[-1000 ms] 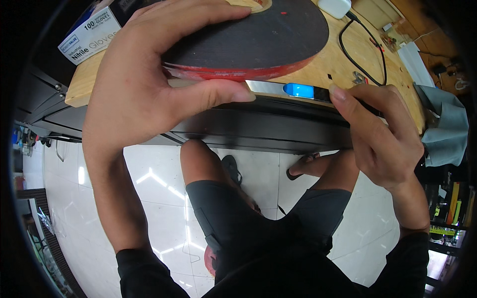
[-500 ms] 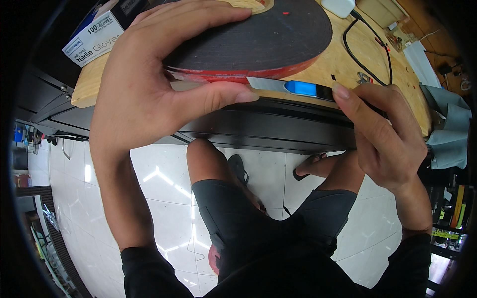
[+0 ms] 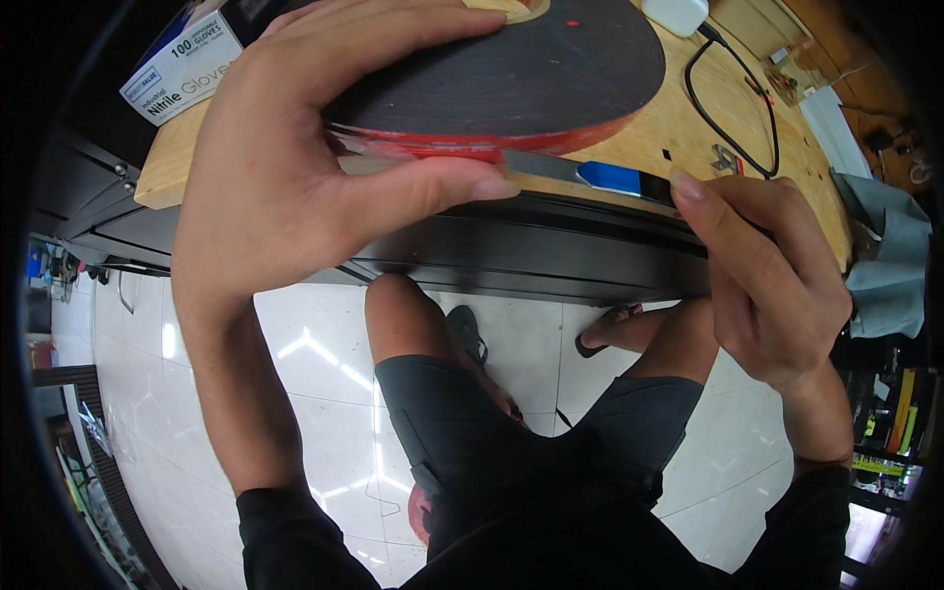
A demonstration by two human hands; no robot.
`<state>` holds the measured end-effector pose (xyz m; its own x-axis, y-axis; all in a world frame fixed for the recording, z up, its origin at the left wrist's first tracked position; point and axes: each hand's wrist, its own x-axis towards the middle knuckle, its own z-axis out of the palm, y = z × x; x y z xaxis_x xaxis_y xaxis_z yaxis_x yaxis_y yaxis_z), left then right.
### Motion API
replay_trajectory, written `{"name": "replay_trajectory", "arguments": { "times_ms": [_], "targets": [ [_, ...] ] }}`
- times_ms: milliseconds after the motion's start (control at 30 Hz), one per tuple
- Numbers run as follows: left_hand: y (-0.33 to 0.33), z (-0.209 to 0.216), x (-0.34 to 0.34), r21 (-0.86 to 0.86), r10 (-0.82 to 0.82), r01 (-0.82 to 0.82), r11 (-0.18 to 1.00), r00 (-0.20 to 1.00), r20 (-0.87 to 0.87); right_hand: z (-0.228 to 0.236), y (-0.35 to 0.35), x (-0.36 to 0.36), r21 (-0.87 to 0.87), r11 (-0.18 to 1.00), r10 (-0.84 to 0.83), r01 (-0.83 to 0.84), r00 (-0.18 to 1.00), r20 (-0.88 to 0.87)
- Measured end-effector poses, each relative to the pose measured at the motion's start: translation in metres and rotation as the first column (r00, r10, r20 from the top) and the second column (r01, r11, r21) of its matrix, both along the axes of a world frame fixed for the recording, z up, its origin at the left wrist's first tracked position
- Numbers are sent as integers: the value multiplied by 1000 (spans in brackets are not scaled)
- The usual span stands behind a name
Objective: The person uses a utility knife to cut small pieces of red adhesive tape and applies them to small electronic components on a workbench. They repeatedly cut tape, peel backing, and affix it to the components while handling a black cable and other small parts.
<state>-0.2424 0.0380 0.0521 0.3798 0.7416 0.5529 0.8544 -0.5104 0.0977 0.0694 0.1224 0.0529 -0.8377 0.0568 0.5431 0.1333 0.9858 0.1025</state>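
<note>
A large roll of dark tape with a red liner [image 3: 551, 84] lies at the front of the wooden bench. My left hand [image 3: 265, 167] spans it, fingers across the top and thumb along the front rim, gripping it. Between the thumb and the roll, a short red flap shows at the rim. My right hand [image 3: 772, 265] is closed, pinching a slim tool [image 3: 615, 179] with a flat silver blade, a blue section and a dark handle. Its blade points left and meets the red flap near my left thumb; the blade's tip is hidden there.
A box of disposable gloves [image 3: 182, 69] stands at the left. To the right on the bench [image 3: 678, 118] are a black cable [image 3: 693, 84], a white adapter [image 3: 677, 14] and a small metal piece [image 3: 726, 159]. Grey cloth [image 3: 885, 256] hangs at the right edge. Dark drawers [image 3: 551, 246] sit below.
The roll has shifted slightly right. The tool and my right hand have moved a little right and down. The red flap now covers more of the silver blade.
</note>
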Motion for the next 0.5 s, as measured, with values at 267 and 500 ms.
{"name": "replay_trajectory", "arguments": {
  "times_ms": [267, 500],
  "targets": [
    [-1, -3, 1, 5, 23, -23, 1000, 999, 31, 1, -3, 0, -6, 1000, -30, 30, 999, 13],
    [0, -4, 2, 5, 36, -37, 999, 999, 26, 4, -15, -3, -35, 994, -100, 101, 994, 41]
  ]
}}
